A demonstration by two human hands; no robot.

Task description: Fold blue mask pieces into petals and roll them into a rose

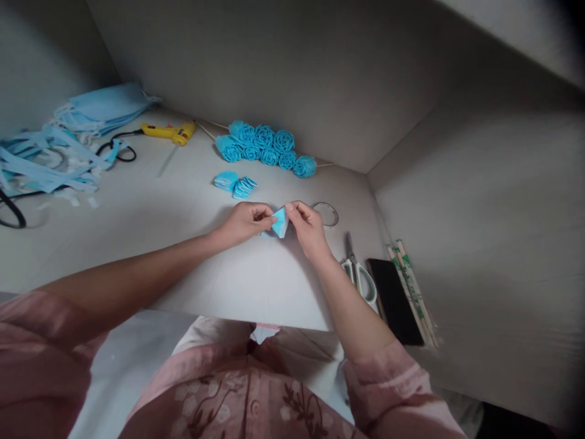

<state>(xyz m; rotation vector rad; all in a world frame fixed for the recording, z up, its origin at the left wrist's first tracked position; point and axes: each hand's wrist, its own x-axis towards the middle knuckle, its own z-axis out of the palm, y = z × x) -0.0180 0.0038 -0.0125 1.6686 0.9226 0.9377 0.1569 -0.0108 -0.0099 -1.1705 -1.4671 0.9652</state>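
Note:
Between my two hands, just above the table [214,277], is a small folded piece of blue and white face-mask fabric [280,223]. My left hand [252,221] pinches its left side between thumb and fingers. At the upper right edge, the thumb and fingers of my right hand [305,222] grip the same piece. Just beyond my left hand lie two folded blue pieces, one smooth [225,180] and one pleated [245,187]. A thin ring [326,214], perhaps a tape roll, lies by my right hand.
Blue fabric roses [264,141] on sticks lie along the back wall. At left are a yellow glue gun [169,132], stacked face masks [109,103] and cut strips [50,158]. Scissors [359,274], a black phone [395,302] and wrapped sticks [414,289] lie at right.

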